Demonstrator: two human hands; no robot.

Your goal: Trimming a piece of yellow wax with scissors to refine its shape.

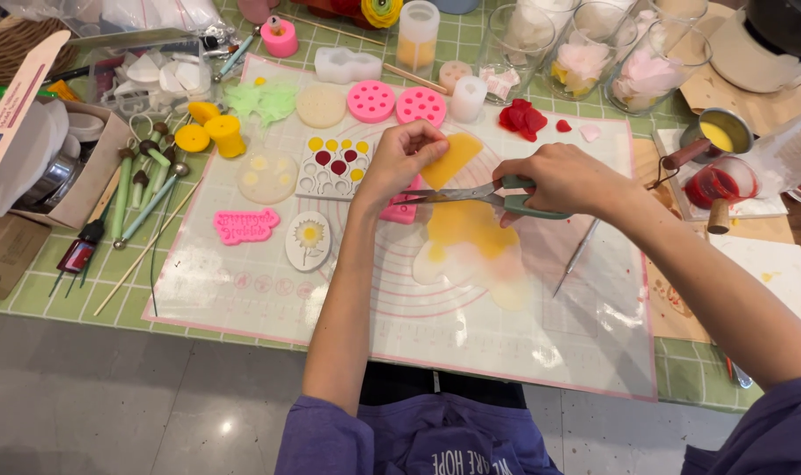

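Note:
My left hand [403,160] pinches a thin yellow wax sheet [454,158] and holds it up over the translucent silicone mat [506,325]. My right hand [560,179] grips green-handled scissors [504,197], whose blades point left and meet the lower edge of the sheet. Below the scissors a larger yellow and pale pink wax patch [472,242] lies flat on the mat.
Pink round moulds [395,103], a white mould with coloured cavities [334,164], a daisy mould [308,240] and yellow pieces [211,132] lie on the left of the mat. Glass jars of petals [594,53] stand at the back. Small pots of yellow [719,134] and red wax [713,186] sit right.

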